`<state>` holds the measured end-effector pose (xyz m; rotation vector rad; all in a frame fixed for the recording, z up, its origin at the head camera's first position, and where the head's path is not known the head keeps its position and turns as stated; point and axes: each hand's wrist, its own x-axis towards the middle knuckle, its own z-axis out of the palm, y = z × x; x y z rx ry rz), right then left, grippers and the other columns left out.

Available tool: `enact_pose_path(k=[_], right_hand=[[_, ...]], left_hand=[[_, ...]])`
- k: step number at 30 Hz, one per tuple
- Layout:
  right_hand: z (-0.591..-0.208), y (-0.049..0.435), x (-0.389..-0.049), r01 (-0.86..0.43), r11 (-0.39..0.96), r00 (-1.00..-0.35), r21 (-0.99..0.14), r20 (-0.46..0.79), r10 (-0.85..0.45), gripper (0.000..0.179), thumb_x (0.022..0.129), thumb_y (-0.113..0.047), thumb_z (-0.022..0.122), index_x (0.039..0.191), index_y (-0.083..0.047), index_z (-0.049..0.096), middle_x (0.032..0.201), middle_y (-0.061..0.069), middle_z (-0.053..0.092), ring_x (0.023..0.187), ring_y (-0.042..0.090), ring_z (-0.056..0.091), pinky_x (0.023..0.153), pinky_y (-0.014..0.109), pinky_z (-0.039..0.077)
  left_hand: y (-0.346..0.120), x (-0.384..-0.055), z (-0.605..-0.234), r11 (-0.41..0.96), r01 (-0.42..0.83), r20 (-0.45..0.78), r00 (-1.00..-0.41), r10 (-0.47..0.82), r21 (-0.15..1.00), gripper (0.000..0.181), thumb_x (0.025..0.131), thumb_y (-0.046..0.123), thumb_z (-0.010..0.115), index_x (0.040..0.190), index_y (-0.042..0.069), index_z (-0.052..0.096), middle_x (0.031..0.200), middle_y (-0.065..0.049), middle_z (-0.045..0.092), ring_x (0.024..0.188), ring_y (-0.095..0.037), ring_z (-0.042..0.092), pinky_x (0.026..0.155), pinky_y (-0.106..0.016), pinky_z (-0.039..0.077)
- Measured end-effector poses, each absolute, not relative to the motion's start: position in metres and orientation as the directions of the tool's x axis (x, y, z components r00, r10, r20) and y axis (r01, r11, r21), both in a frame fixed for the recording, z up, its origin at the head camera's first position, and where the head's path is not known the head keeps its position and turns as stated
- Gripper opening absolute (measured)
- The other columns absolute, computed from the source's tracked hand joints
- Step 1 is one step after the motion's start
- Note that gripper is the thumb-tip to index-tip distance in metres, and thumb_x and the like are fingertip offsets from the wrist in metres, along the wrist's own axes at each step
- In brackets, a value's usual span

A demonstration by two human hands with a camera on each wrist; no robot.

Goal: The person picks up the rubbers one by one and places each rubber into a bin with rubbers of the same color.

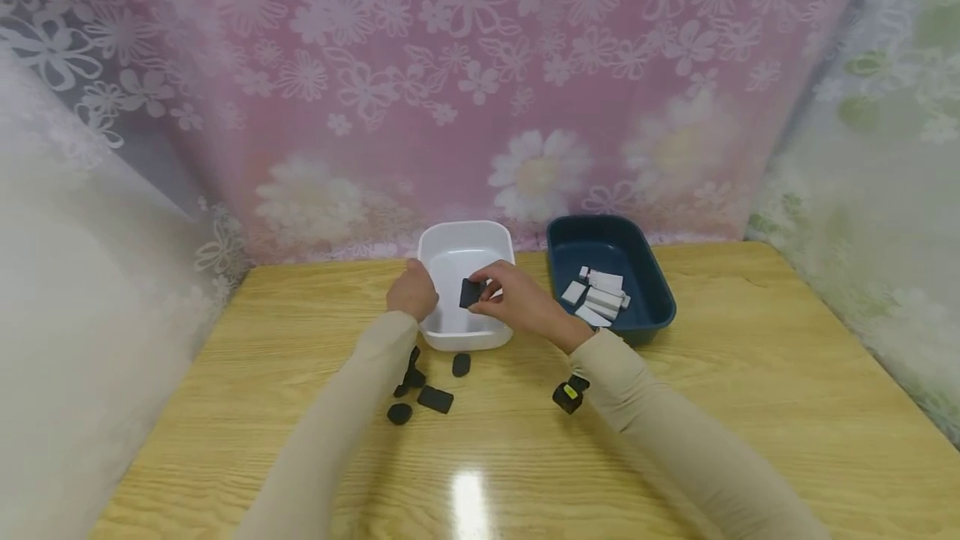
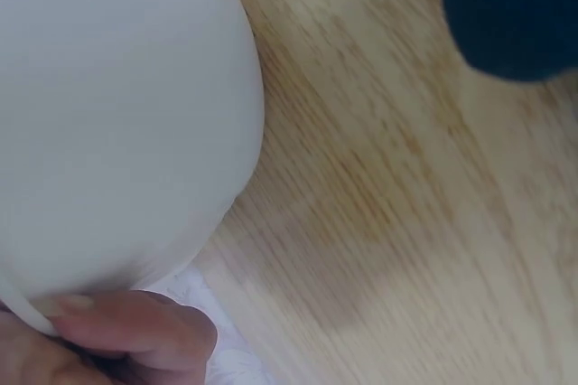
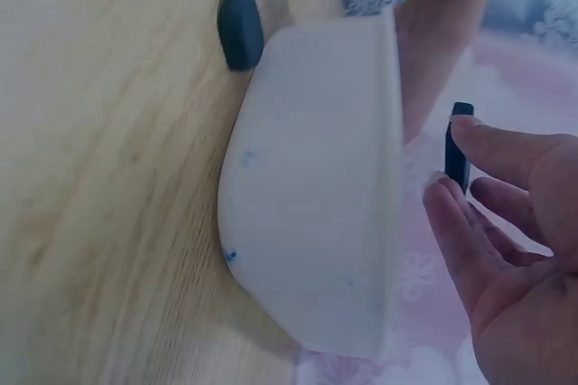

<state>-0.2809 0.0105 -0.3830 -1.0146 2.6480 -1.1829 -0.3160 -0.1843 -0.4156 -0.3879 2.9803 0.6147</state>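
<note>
Right hand (image 1: 519, 300) is pinching a flat black block (image 1: 469, 293) edgewise, perhaps risking slippage; left hand (image 1: 412, 291) is gripping a white plastic tub (image 1: 468, 341).

Pink floral backdrop (image 1: 420, 65), pale flowered cloth (image 1: 877, 215) at right, wood-grain table (image 1: 787, 373), white glare (image 1: 469, 507) on top

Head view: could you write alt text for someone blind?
A person's right grip holds a black piece above a white tub; the left grip holds its rim. Other black pieces lie in front; a blue tub alongside contains white pieces.
</note>
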Motion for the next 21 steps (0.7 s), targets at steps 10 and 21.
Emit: enact_pose_path(k=[10, 21], right_hand=[[-0.403, -0.020, -0.314, -0.495, 0.586, -0.815, -0.641, 0.110, -0.569, 0.033, 0.083, -0.012, 0.075, 0.112, 0.001, 0.065, 0.102, 0.013, 0.058, 0.086, 0.018, 0.061, 0.076, 0.029, 0.049], [-0.420, -0.039, -0.329, -0.560, 0.605, -0.769, -0.566, 0.082, -0.634, 0.030, 0.083, -0.005, 0.074, 0.110, 0.005, 0.065, 0.104, 0.015, 0.058, 0.087, 0.022, 0.062, 0.076, 0.029, 0.049]], left_hand=[[-0.181, -0.318, -0.419, 0.897, -0.263, -0.110, -0.965, -0.239, 0.356, 0.052, 0.088, 0.015, 0.066, 0.127, -0.004, 0.038, 0.100, -0.019, 0.065, 0.090, -0.033, 0.065, 0.073, -0.044, 0.052], [-0.188, -0.322, -0.420, 0.896, -0.267, -0.099, -0.964, -0.248, 0.355, 0.049, 0.088, 0.016, 0.067, 0.124, -0.003, 0.039, 0.098, -0.018, 0.066, 0.087, -0.032, 0.066, 0.071, -0.044, 0.053]])
